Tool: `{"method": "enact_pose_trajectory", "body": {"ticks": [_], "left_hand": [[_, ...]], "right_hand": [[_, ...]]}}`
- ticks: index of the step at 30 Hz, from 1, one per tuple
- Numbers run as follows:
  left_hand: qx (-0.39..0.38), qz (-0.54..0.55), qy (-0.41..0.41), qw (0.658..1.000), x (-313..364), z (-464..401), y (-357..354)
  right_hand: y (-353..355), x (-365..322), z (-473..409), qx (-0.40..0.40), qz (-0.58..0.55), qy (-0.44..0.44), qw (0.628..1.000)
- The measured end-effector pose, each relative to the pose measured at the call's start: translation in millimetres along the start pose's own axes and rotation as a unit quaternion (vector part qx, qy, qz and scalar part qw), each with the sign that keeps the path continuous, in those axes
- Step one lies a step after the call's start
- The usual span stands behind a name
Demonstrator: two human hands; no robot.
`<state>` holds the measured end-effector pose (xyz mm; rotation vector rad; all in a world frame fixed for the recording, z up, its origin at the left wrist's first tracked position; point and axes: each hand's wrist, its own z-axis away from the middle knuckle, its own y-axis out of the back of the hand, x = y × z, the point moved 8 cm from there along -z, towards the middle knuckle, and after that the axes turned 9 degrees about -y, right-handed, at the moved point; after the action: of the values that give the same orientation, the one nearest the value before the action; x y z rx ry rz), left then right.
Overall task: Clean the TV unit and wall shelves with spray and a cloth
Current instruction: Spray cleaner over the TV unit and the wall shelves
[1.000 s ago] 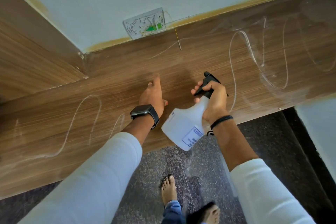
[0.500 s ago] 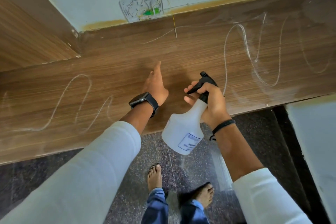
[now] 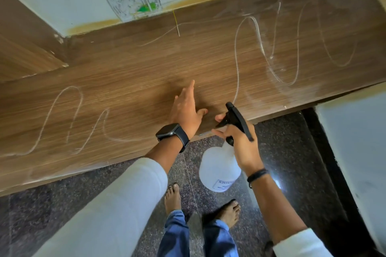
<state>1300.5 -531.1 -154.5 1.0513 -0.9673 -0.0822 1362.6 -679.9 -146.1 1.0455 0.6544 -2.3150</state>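
Brown wood-grain TV unit top, streaked with white wavy lines, lies under both hands. Since a second ago the white plastic spray bottle has been swung upright beside its front edge, gripped by right-hand fingers; left hand stays flat, fingers straight. No cloth seen; wiping judged pending.

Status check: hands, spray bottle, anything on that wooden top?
Left hand flat on wooden top. Right hand grips spray bottle. No cloth visible. White squiggly marks on top.

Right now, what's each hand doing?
Left hand: open, fingers straight, flat on the wooden shelf.
Right hand: gripping the spray bottle.
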Motion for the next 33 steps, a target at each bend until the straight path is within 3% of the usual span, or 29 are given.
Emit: {"method": "enact_pose_trajectory", "body": {"ticks": [4, 14, 19, 23, 27, 33], "left_hand": [[0.007, -0.007, -0.021, 1.000, 11, 7, -16], [0.024, -0.010, -0.044, 0.999, 25, 13, -27], [0.033, -0.015, -0.038, 0.999, 26, 13, -31], [0.033, -0.018, -0.036, 0.999, 25, 11, -32], [0.018, -0.026, -0.053, 0.998, 35, 4, -36], [-0.014, -0.036, -0.086, 0.996, 66, -16, -45]], "right_hand": [[29, 13, 5, 0.033, 0.063, 0.034, 0.997], [55, 28, -4, 0.096, 0.041, 0.001, 0.995], [63, 36, -4, 0.028, -0.002, -0.007, 1.000], [80, 28, -5, 0.078, -0.021, -0.002, 0.997], [93, 23, -8, 0.134, -0.102, -0.054, 0.984], [107, 13, -16, 0.085, -0.143, -0.043, 0.985]]}}
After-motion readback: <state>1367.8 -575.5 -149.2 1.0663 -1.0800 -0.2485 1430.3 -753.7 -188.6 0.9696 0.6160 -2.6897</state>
